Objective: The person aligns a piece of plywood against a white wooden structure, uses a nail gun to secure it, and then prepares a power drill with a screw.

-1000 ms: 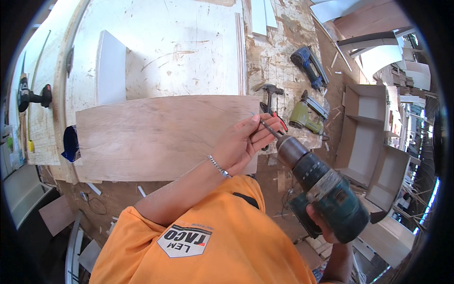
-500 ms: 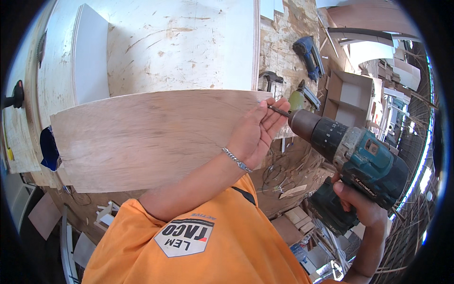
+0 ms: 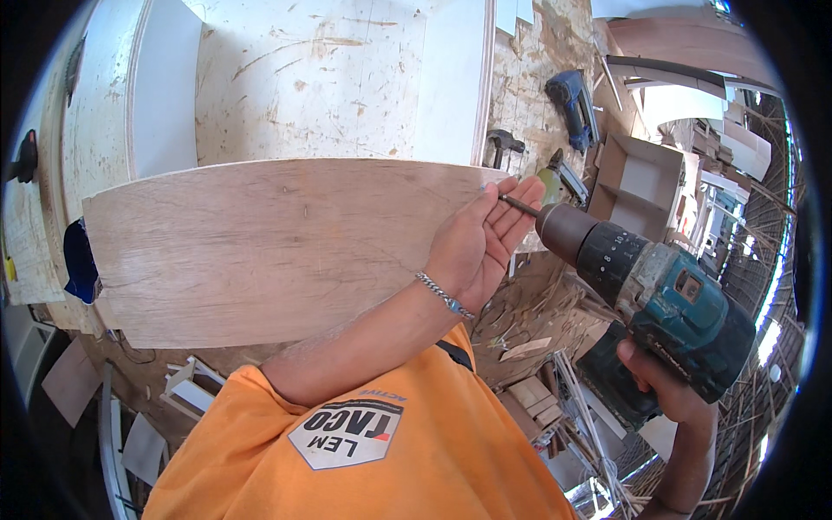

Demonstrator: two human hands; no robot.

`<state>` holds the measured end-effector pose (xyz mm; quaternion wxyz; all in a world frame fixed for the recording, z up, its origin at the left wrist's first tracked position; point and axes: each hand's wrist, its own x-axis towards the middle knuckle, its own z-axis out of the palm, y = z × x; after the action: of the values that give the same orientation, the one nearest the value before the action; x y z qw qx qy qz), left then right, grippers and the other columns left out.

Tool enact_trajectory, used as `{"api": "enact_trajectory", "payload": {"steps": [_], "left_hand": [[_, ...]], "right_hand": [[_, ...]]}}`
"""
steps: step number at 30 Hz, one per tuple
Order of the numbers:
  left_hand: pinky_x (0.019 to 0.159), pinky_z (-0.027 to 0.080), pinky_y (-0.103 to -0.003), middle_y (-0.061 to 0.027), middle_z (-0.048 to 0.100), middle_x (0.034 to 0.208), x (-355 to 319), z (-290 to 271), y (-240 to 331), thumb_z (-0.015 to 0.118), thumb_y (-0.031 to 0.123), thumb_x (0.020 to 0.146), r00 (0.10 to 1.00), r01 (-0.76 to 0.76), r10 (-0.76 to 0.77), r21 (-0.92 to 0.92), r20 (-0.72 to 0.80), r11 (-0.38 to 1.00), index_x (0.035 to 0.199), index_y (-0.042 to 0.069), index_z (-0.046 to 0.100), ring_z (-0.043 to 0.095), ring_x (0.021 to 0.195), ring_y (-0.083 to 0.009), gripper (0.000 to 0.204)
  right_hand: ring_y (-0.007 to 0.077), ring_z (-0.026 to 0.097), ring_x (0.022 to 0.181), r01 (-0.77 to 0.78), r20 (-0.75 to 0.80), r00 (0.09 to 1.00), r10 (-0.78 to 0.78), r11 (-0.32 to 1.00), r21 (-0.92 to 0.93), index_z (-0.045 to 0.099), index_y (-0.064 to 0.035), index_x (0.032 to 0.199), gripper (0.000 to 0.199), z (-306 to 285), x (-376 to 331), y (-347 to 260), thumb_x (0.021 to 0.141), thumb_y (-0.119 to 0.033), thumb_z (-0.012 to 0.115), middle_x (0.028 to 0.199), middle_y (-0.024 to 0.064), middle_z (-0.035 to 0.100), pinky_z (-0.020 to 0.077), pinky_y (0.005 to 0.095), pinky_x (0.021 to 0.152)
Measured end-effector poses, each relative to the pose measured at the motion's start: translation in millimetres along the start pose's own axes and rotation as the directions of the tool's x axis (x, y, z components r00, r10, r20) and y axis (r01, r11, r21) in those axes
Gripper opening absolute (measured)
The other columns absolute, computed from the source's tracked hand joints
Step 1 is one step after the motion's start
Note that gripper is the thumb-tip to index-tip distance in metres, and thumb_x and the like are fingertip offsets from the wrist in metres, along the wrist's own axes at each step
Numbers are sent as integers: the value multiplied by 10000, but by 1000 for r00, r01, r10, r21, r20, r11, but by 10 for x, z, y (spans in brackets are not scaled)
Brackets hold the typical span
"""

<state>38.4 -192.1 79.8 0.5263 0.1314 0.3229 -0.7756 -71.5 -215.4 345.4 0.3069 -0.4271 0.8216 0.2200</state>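
Note:
My right hand point(image 3: 659, 381) is wrapped round the handle of a teal and black cordless drill point(image 3: 680, 295) at the right. The drill's thin bit point(image 3: 520, 205) points up and left toward the right end of a curved wooden panel point(image 3: 260, 251). Beside the bit's tip is my left hand point(image 3: 485, 230), palm up, with its fingers stretched out behind the bit. Its thumb lies close to the tip at the panel's edge. Whether a small screw sits at the tip I cannot make out. The left forearm crosses the panel's near edge.
White boards point(image 3: 338, 78) stand beyond the panel on a stained workbench point(image 3: 542, 52). A hammer point(image 3: 504, 146), a blue nail gun point(image 3: 572, 108) and a green tool point(image 3: 555, 178) lie at its right. A dark blue cloth-like thing point(image 3: 80, 260) shows by the panel's left end. Wood scraps point(image 3: 537, 399) litter the floor.
The view has shifted slightly, so the panel sits a little farther left and my hands with the drill a little farther right. The bit and left hand keep nearly the same places on the panel.

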Motion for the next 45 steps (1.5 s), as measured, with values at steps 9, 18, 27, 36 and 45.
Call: {"api": "enact_trajectory", "payload": {"steps": [9, 18, 27, 36, 45], "left_hand": [[1216, 395, -347, -260, 453, 1525, -9, 25, 29, 312, 186, 1130, 999, 32, -32, -12, -5, 999, 1490, -77, 303, 449, 1444, -289, 445], [1012, 532, -383, -214, 667, 1237, -220, -47, 319, 424, 255, 1091, 983, 178, -184, 412, -24, 893, 1249, -60, 541, 655, 1160, -288, 371], [875, 555, -473, -275, 711, 1049, -48, 524, 1032, 599, 152, 959, 836, -137, 111, 400, 537, -906, 1372, -69, 461, 711, 977, -376, 488], [915, 549, -478, -355, 689, 1034, 311, 555, 1004, 670, 212, 929, 979, -148, -46, 534, 199, -832, 1562, -104, 98, 697, 1003, -459, 910], [940, 546, -436, -305, 722, 1030, 386, 402, 1089, 713, 268, 922, 970, -190, -45, 625, 241, -757, 1577, -89, 41, 720, 1016, -409, 1004]], "right_hand": [[77, 501, 533, 114, -69, 990, -121, 989, -99, 713, -74, 976, 246, 82, -8, -72, 851, -232, 855, 703, -26, 620, 399, 266, 502], [210, 705, 901, 499, -88, 813, -575, 767, -404, 747, -77, 1094, 307, 112, 104, 268, 853, -233, 856, 1001, 61, 754, 549, 362, 840], [210, 698, 929, 280, -45, 947, -319, 883, -378, 742, -96, 1142, 361, 126, 196, 139, 858, -291, 851, 1040, 61, 750, 552, 369, 847], [198, 686, 880, 199, -84, 969, -231, 939, -279, 727, -82, 1173, 418, 137, 267, 131, 861, -333, 846, 1035, 73, 752, 562, 359, 811], [230, 678, 882, 458, -58, 851, -521, 793, -401, 709, -55, 1166, 405, 126, 366, 114, 869, -306, 822, 1039, 100, 730, 548, 364, 819]]}}
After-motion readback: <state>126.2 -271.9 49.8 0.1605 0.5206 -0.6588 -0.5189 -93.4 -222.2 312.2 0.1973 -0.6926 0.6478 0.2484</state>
